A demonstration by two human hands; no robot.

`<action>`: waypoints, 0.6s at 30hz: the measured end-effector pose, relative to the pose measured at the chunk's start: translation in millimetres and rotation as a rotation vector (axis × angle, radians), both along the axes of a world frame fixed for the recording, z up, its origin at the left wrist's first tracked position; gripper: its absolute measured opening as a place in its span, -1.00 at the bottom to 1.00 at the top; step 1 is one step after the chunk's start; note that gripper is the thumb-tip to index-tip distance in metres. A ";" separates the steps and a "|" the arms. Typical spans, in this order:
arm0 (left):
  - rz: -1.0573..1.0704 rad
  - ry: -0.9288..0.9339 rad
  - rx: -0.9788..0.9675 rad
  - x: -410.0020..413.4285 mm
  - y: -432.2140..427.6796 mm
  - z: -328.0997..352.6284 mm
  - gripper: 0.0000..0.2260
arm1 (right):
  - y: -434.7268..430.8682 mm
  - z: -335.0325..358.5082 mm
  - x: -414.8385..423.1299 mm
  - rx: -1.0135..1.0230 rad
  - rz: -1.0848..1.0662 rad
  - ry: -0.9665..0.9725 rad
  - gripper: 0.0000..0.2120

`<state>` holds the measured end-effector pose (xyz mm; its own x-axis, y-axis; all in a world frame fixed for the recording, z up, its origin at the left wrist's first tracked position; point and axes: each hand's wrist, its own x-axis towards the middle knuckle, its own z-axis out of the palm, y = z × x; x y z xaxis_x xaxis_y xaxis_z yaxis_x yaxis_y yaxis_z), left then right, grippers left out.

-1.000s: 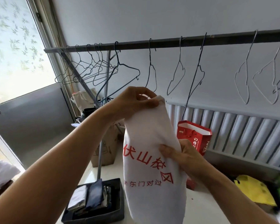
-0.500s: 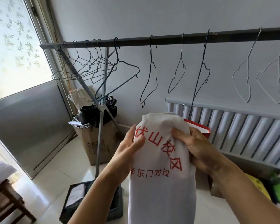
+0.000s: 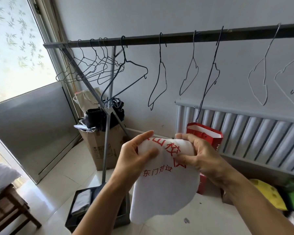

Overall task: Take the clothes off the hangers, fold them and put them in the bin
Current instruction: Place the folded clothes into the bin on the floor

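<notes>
A white garment [image 3: 166, 189] with red printed characters hangs in front of me, folded over at the top. My left hand [image 3: 134, 158] grips its upper left edge and my right hand [image 3: 197, 156] pinches its upper right edge, thumb on the print. Several bare wire hangers [image 3: 158, 85] hang from the dark rail [image 3: 176, 37] above. On the floor below my left forearm sits the dark bin [image 3: 98, 219], with folded clothes inside; my arm and the garment hide its right part.
A cardboard box [image 3: 100, 146] stuffed with bags stands by the rack's metal leg [image 3: 107, 133]. A red paper bag [image 3: 209, 141] sits against the radiator [image 3: 261, 141]. Yellow and green items [image 3: 268, 194] lie at right. A wooden stool [image 3: 5, 212] is at lower left.
Both hands have lowered the garment from rail height to waist height and gathered its top, folding it down. My left hand slid from the top edge to the side.
</notes>
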<state>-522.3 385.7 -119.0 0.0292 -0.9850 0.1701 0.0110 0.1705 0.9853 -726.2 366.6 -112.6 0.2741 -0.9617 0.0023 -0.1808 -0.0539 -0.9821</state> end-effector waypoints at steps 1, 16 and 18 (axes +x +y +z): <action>-0.040 -0.068 0.008 4.6 -0.8 1.5 -0.54 | -0.8 0.7 -0.8 -0.034 -0.009 0.051 -0.47; -0.168 -0.098 -0.003 33.8 -9.7 36.8 -0.73 | -1.2 30.4 0.7 -0.085 0.052 -0.148 -0.68; -0.175 0.042 0.044 27.8 -7.8 33.1 -0.68 | -3.9 32.8 5.8 -0.082 0.048 -0.174 -0.67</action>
